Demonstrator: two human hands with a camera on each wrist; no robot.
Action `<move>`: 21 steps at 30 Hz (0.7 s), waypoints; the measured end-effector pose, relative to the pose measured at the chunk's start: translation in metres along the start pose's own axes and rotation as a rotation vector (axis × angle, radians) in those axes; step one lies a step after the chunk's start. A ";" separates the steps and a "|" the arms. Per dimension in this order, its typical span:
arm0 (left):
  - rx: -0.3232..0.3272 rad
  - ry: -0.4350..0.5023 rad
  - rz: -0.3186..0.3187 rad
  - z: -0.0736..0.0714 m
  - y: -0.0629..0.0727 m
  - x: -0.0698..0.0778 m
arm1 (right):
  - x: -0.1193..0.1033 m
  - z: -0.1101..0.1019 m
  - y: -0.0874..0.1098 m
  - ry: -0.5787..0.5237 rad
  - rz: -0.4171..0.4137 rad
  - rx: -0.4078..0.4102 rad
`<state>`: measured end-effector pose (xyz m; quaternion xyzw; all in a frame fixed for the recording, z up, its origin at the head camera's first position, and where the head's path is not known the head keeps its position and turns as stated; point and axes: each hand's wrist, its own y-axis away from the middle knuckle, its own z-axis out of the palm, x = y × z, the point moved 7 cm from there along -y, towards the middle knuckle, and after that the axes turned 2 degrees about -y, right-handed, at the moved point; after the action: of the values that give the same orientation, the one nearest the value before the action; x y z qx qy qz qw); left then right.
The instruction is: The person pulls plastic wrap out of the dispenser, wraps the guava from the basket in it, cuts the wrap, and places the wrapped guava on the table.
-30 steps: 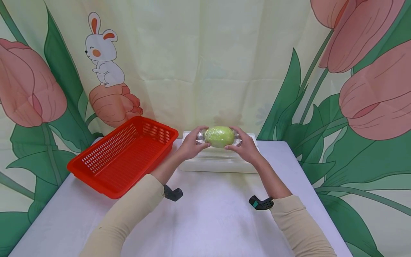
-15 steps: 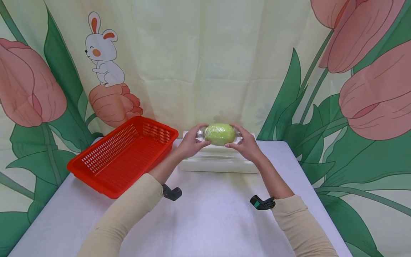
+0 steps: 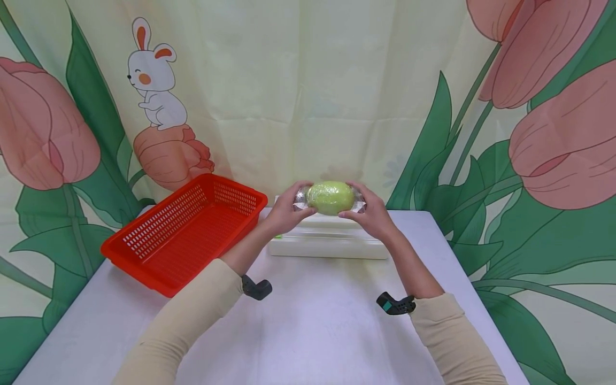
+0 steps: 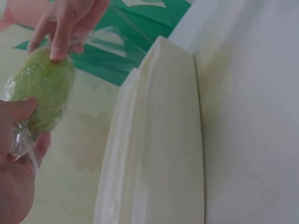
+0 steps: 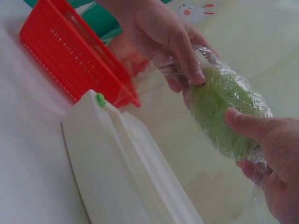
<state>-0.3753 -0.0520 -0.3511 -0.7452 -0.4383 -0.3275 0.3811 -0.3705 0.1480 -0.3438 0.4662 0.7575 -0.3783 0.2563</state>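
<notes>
A light green oval fruit [image 3: 330, 198], wrapped in clear plastic film, is held up above a long white box [image 3: 328, 248] near the back of the table. My left hand [image 3: 286, 209] grips its left end, the thumb laid on the near side. On the right end my right hand [image 3: 374, 215] has the same kind of grip. Crinkled film [image 5: 205, 53] bunches at both ends, partly hidden under the fingers. In the right wrist view a small green tab [image 5: 100, 99] shows at one end of the box.
A red plastic basket [image 3: 139, 270] with slotted sides stands to the left on the white tablecloth [image 3: 313, 321]. Behind the table hangs a curtain [image 3: 346, 96] printed with tulips and a rabbit.
Both hands have raised the wrapped fruit slightly, up and away from the box. The green tab on the box has come into sight beside my left wrist. The basket stays put.
</notes>
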 end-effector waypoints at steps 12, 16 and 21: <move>-0.003 0.000 0.005 -0.004 0.001 0.011 | -0.007 -0.007 0.001 -0.003 -0.020 0.013; -0.003 -0.008 0.013 -0.006 0.002 0.015 | -0.008 -0.009 0.001 0.005 -0.018 0.015; 0.005 -0.001 0.023 -0.008 0.002 0.019 | -0.012 -0.012 0.001 0.005 -0.016 0.017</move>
<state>-0.3670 -0.0518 -0.3325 -0.7494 -0.4307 -0.3218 0.3866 -0.3649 0.1524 -0.3285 0.4631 0.7586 -0.3858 0.2474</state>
